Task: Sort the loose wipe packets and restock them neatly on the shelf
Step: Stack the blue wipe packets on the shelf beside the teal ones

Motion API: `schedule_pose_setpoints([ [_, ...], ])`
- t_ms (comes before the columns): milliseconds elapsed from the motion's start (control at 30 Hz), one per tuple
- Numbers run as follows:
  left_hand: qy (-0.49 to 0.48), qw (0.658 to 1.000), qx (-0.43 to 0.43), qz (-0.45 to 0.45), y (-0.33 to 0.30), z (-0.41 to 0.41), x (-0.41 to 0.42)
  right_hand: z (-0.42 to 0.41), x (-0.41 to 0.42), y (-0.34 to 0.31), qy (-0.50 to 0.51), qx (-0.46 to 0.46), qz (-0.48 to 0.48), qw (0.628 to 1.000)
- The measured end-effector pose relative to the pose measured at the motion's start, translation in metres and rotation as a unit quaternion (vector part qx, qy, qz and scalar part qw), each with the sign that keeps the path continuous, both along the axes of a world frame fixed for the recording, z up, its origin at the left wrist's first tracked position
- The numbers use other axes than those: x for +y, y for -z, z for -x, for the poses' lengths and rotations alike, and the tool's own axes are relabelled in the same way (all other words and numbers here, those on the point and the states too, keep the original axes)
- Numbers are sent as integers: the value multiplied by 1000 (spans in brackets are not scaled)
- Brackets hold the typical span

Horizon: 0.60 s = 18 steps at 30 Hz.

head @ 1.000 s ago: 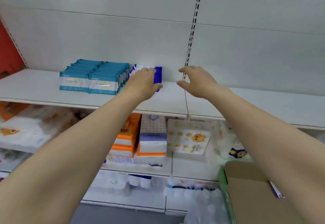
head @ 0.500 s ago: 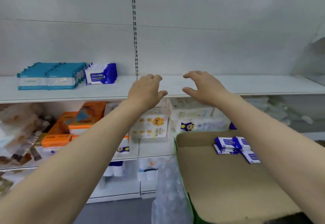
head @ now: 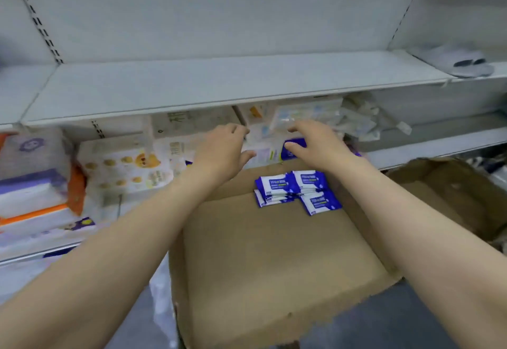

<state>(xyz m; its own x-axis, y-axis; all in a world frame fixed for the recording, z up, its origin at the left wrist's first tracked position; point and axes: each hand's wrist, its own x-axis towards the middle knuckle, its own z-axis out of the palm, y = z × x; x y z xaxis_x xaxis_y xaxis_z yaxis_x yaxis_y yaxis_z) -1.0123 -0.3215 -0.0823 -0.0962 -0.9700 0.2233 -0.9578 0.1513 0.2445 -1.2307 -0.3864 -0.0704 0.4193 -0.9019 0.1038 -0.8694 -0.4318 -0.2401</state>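
both hands have come down from the shelf toward the cardboard box, left hand and right hand released, fingers loosely spread (holding nothing). blue wipe packets lie heaped at the box's 12 o'clock, just beneath them, probably the next batch to gather.

Print on the blue wipe packets: too small for us to read. Lower packets in that pile: mostly covered by the upper ones. Goods behind our left hand and right hand: blurred, partly blocked. Cardboard box: near corner cut off by the bottom edge. Grey object on the upper shelf: we cannot identify it.
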Motion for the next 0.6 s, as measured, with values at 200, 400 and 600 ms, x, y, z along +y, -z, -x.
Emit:
schedule_pose_setpoints([
  [200, -29, 991, 35, -124, 100, 71, -98, 89, -103, 109, 36, 47, -135, 989],
  [400, -78, 972, 79, -207, 180, 109, -143, 127, -180, 213, 1, 39, -215, 976],
  [600, -91, 963, 104, -232, 215, 113, -160, 125, -209, 267, 10, 69, -245, 967],
])
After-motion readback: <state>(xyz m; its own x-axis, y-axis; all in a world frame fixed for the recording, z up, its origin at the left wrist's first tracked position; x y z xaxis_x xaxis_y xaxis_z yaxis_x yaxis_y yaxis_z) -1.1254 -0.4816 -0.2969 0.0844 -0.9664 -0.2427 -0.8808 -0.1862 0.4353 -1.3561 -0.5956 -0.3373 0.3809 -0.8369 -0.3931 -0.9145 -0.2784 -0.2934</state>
